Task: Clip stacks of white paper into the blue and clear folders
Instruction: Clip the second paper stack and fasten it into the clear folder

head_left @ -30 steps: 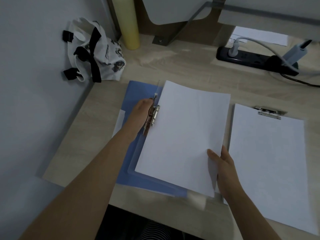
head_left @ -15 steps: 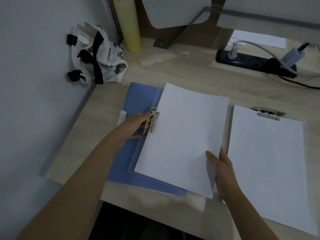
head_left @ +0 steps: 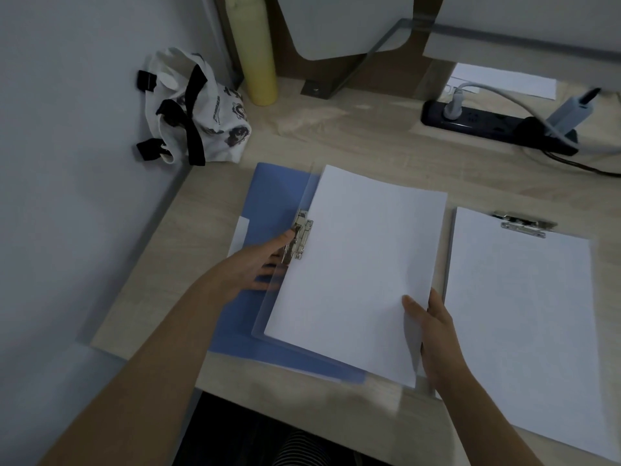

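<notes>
Low in the frame, the right hand (head_left: 433, 334) pinches the lower right edge of a paper stack (head_left: 363, 264), thumb on top. The stack lies on a clear folder (head_left: 265, 317), which rests on a blue folder (head_left: 268, 196) at the middle of the desk (head_left: 369, 139). At centre left, the blurred left hand (head_left: 252, 267) has its fingers stretched out, one fingertip touching the metal clip (head_left: 301, 238) on the stack's left edge. A second clipped stack (head_left: 517, 314) lies to the right. Farther back sit a cloth bag (head_left: 201, 109) and a power strip (head_left: 487, 124).

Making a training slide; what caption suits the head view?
Left hand touches the metal clip of the clear folder; right hand pinches the white paper stack on it, over the blue folder.
</notes>
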Tool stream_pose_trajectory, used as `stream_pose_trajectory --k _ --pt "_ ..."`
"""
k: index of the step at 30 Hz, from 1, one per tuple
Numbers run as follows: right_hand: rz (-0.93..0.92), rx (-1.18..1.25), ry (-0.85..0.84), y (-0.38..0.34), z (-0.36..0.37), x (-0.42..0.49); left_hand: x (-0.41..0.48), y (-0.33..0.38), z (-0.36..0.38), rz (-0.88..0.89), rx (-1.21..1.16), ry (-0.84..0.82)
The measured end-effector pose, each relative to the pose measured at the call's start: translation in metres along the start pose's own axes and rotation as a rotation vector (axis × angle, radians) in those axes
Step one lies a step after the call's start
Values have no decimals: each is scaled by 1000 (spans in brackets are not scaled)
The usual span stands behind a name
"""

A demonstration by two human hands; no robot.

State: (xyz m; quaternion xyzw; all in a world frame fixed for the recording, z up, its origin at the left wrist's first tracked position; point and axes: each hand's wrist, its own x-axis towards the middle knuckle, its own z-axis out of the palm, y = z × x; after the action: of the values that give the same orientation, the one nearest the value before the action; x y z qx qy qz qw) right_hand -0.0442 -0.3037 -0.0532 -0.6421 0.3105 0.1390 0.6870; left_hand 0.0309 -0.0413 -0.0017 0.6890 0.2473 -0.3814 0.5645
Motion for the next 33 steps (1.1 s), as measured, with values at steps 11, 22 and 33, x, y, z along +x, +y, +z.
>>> stream_pose_trajectory --k 11,22,33 --pt "10 -43 14 3 -1 -1 9 -25 12 138 -243 99" --pt "5 -49 15 3 -1 1 12 -36 12 258 -166 161" --pt "-309 -791 286 -3 14 -9 4 -43 15 293 -179 208"
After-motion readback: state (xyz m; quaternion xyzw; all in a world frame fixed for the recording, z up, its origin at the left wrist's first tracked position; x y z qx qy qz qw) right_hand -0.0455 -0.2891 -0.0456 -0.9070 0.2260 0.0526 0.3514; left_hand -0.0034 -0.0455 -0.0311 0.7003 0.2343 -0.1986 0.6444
